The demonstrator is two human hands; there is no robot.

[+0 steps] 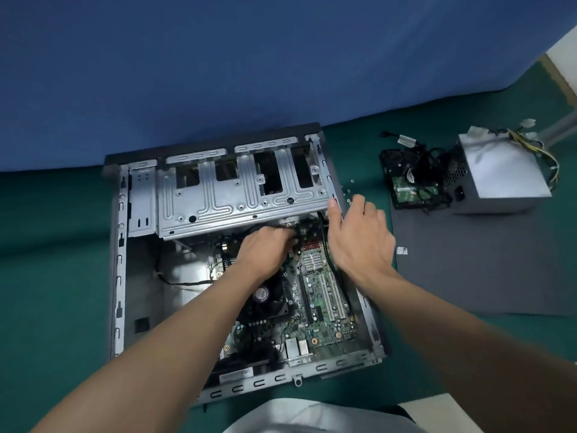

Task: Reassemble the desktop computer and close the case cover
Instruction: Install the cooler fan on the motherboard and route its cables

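An open desktop case [120, 276] lies flat on the green floor. Its silver drive cage [231, 189] spans the far half, and the green motherboard [321, 295] with a black CPU fan [268, 301] fills the near right. My left hand [265, 248] reaches under the near edge of the drive cage, its fingers curled and hidden among dark cables there. My right hand [359, 235] grips the case's right wall near the cage's corner, thumb inside and fingers over the outside.
A grey side panel [484, 260] lies flat to the right of the case. On its far end sit a silver power supply [496, 176] with loose wires and a hard drive [409, 189] under black cables. Small screws [349, 190] lie by the case. Blue cloth hangs behind.
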